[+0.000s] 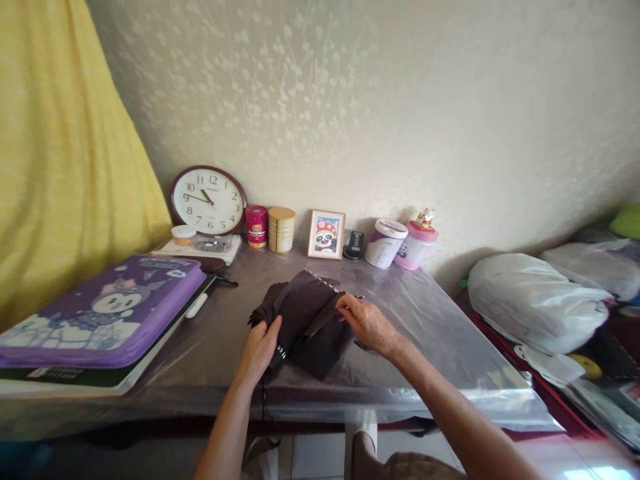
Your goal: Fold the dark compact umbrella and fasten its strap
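A dark folded umbrella (307,320) lies on the plastic-covered table (430,333), its black canopy bunched in loose folds. My left hand (261,347) is closed around its near end, where the handle shows. My right hand (367,323) rests on top of the canopy's right side, fingers curled and pressing a fold of the fabric. Both forearms reach in from the bottom edge.
A purple cartoon case (100,313) lies on books at the left. Along the wall stand a round clock (208,200), a red tin (256,226), a gold tin (281,229), a framed picture (326,234) and two tubs (400,243). White plastic bags (535,300) are heaped at the right.
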The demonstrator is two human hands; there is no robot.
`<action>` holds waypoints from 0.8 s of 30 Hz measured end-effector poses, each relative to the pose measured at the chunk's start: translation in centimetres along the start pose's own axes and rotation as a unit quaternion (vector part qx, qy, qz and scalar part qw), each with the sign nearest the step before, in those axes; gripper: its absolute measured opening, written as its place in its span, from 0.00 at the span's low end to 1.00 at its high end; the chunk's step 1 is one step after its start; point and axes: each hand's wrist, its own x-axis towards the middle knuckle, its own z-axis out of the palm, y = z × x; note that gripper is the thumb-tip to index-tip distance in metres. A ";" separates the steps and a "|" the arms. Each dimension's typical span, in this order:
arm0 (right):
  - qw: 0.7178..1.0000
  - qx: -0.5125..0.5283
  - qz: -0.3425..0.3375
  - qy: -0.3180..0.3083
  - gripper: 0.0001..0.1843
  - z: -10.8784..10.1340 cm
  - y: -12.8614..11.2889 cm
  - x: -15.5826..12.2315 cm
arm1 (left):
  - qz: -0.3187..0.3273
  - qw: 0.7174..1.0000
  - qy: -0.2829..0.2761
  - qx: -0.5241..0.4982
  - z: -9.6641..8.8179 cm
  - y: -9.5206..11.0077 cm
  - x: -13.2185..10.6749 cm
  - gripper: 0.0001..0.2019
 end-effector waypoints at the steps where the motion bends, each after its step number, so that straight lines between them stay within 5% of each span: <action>1: 1.000 0.014 -0.001 0.012 0.06 0.2 0.0 0.3 | -0.001 1.000 0.001 0.000 0.0 0.1 0.0 0.20; 17: 0.994 0.055 -0.021 0.092 0.05 3.4 -0.3 6.1 | 0.052 0.996 -0.075 -0.005 -0.6 1.6 -1.9 0.23; 24: 0.994 0.051 -0.031 0.091 0.06 4.4 -0.6 6.8 | 0.073 0.994 -0.032 0.078 0.7 0.2 -1.4 0.18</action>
